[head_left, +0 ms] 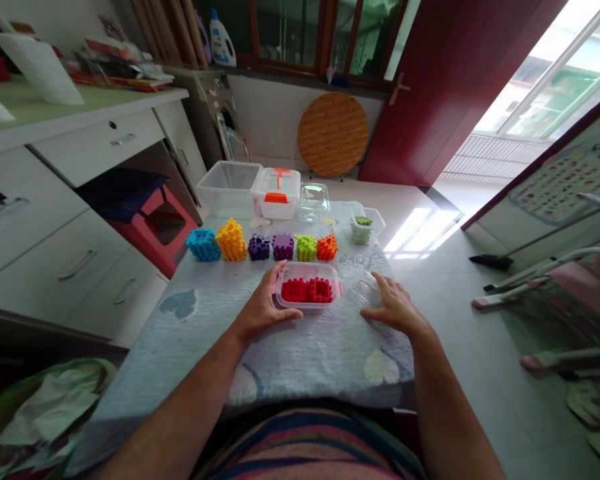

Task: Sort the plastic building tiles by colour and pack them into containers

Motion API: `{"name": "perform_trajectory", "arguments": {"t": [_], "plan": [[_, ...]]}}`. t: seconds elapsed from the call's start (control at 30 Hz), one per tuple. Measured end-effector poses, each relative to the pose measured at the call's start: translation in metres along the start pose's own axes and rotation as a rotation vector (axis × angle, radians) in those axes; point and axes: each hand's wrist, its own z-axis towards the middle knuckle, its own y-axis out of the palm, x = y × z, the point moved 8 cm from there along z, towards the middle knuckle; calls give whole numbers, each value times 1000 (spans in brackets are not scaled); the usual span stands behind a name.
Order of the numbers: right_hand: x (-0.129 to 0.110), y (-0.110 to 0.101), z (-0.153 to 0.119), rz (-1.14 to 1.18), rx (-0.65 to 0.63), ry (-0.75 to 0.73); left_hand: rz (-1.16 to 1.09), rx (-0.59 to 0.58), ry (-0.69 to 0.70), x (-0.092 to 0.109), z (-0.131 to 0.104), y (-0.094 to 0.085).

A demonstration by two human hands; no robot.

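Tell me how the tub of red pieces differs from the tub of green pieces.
The red pieces' tub looks wider; the green pieces' tub looks narrower. The left hand is at the red pieces' tub, while no hand is at the green pieces' tub. The first sits nearer the person, the second farther off to the right. Both are see-through.

Quick count, folks — six loose block clusters (231, 240) on one table (200, 347), plus what looks like two red ones (322, 291) in one small tub (307, 268). Also one tub of green blocks (361, 233), one big open bin (227, 190), one orange-latched box (280, 208), one round board (333, 133) — and one stool (173, 217), one broom (493, 262).
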Motion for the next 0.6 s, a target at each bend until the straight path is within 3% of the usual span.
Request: {"name": "perform_trajectory", "arguments": {"t": [0.13, 0.23, 0.3, 0.4, 0.5, 0.6], "plan": [[8, -11, -4, 79, 80, 31, -60, -18, -20, -4, 0, 0], [0, -30, -14, 198, 163, -22, -78, 54, -53, -9, 0, -7], [-20, -43, -20, 268, 168, -117, -86, 116, -85, -12, 1, -12], [-70, -56, -22, 288, 100, -315, -127, 168, -117, -14, 2, -18], [-121, -60, -20, 257, 59, -496, -191, 213, -153, -14, 2, -21], [-149, -54, -8, 179, 36, -534, -311, 245, -209, -17, 2, -21]]}}
